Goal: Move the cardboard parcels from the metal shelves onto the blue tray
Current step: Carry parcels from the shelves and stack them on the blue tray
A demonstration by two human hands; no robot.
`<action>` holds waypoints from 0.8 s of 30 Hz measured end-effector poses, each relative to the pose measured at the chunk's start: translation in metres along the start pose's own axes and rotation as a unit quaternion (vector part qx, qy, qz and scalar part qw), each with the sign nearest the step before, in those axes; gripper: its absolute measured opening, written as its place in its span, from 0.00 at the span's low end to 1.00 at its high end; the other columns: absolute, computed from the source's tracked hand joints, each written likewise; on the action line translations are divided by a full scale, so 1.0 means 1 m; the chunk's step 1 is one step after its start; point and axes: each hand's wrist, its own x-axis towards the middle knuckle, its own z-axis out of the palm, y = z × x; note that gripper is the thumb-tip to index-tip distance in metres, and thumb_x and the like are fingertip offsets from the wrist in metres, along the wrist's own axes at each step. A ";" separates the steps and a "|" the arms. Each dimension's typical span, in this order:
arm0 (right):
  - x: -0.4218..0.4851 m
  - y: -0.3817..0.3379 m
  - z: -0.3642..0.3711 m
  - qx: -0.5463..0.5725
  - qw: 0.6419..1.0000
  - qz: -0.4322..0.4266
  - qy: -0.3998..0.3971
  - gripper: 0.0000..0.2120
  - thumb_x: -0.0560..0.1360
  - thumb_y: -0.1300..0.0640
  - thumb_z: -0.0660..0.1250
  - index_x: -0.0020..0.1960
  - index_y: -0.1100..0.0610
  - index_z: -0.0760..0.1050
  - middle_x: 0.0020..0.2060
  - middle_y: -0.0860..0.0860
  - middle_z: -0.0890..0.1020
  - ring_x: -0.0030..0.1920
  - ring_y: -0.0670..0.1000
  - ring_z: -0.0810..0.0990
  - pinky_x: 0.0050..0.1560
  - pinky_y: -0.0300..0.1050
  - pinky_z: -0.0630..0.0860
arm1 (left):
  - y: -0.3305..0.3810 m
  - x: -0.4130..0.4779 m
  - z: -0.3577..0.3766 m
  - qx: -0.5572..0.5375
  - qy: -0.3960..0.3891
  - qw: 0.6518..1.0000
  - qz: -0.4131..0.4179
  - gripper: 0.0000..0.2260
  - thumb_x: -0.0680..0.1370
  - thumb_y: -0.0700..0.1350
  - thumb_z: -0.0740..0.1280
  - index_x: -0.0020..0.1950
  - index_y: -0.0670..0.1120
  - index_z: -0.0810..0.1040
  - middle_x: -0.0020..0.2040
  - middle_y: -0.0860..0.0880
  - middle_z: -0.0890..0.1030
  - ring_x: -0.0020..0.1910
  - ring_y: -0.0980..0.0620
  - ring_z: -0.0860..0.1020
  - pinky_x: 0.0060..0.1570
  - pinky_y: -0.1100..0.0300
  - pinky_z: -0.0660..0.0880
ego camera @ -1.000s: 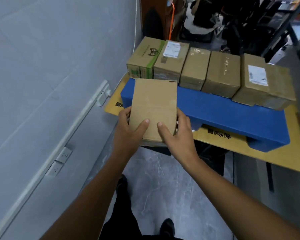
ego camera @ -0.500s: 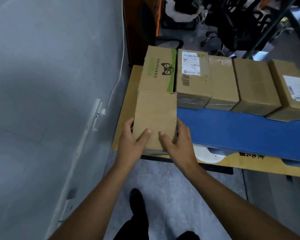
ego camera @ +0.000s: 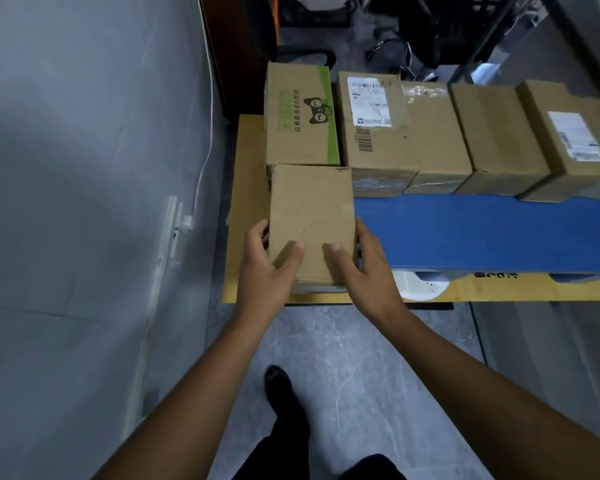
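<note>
The left grip (ego camera: 267,271) and right grip (ego camera: 364,271) are clasping the near end of a plain cardboard parcel (ego camera: 312,216), thumbs lying on its top and fingers wrapping its sides. The parcel is sitting over the left end of the blue tray (ego camera: 482,233), its far edge meeting the green-printed parcel (ego camera: 298,116) in the back row; whether it is fully resting, I cannot tell. Its near end seems to be overhanging the tray's front, so releasing early is risking a tip toward the floor, while pushing harder is risking shoving that back row off the far side.
</note>
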 end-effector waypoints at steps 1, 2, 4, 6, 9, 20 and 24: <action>0.000 0.000 -0.001 -0.001 1.000 0.003 -0.007 0.37 0.78 0.33 0.62 0.82 0.43 0.57 0.70 0.43 0.71 0.70 0.41 0.70 0.72 0.49 0.70 | 0.001 -0.001 -0.002 0.006 -0.006 1.000 -0.001 0.30 0.73 0.62 0.71 0.72 0.57 0.66 0.64 0.63 0.76 0.60 0.71 0.75 0.50 0.77 0.72; 0.002 0.002 0.000 -0.003 1.000 0.007 -0.016 0.36 0.79 0.35 0.62 0.83 0.45 0.56 0.72 0.44 0.70 0.72 0.44 0.69 0.73 0.53 0.70 | 0.002 0.000 -0.004 0.010 -0.010 1.000 -0.005 0.30 0.74 0.61 0.72 0.73 0.58 0.66 0.65 0.63 0.76 0.60 0.71 0.75 0.50 0.77 0.71; -0.001 0.002 -0.003 -0.003 1.000 0.012 -0.013 0.36 0.81 0.37 0.61 0.84 0.47 0.52 0.77 0.48 0.66 0.75 0.49 0.67 0.74 0.57 0.68 | 0.006 -0.004 -0.007 0.020 -0.010 1.000 0.000 0.32 0.76 0.60 0.72 0.76 0.56 0.63 0.69 0.60 0.74 0.62 0.70 0.73 0.53 0.75 0.70; -0.008 0.003 -0.008 0.011 1.000 0.022 0.018 0.36 0.82 0.37 0.60 0.84 0.47 0.51 0.78 0.50 0.65 0.75 0.51 0.68 0.74 0.55 0.68 | 0.013 -0.014 -0.009 0.031 0.005 0.999 0.014 0.37 0.75 0.64 0.71 0.79 0.55 0.61 0.73 0.59 0.69 0.66 0.67 0.70 0.60 0.71 0.67; -0.034 0.008 -0.022 0.028 0.998 0.004 0.048 0.34 0.83 0.39 0.60 0.84 0.48 0.53 0.78 0.50 0.65 0.74 0.50 0.69 0.73 0.52 0.69 | 0.025 -0.039 -0.009 0.058 0.038 0.996 0.059 0.38 0.72 0.68 0.67 0.79 0.55 0.62 0.71 0.61 0.68 0.64 0.72 0.67 0.55 0.79 0.62; -0.274 0.100 -0.175 -0.040 0.971 0.006 0.235 0.37 0.79 0.31 0.56 0.82 0.48 0.57 0.78 0.45 0.65 0.77 0.44 0.64 0.76 0.49 0.64 | 0.051 -0.233 0.118 0.155 -0.148 0.941 0.263 0.31 0.78 0.66 0.64 0.77 0.53 0.68 0.76 0.56 0.68 0.76 0.58 0.64 0.74 0.56 0.65; -0.406 0.152 -0.247 -0.066 0.928 0.080 0.357 0.41 0.77 0.26 0.52 0.83 0.47 0.56 0.79 0.44 0.63 0.74 0.37 0.59 0.71 0.37 0.56 | 0.054 -0.336 0.208 0.157 -0.316 0.889 0.292 0.31 0.78 0.66 0.65 0.78 0.55 0.67 0.79 0.56 0.65 0.79 0.55 0.61 0.77 0.48 0.63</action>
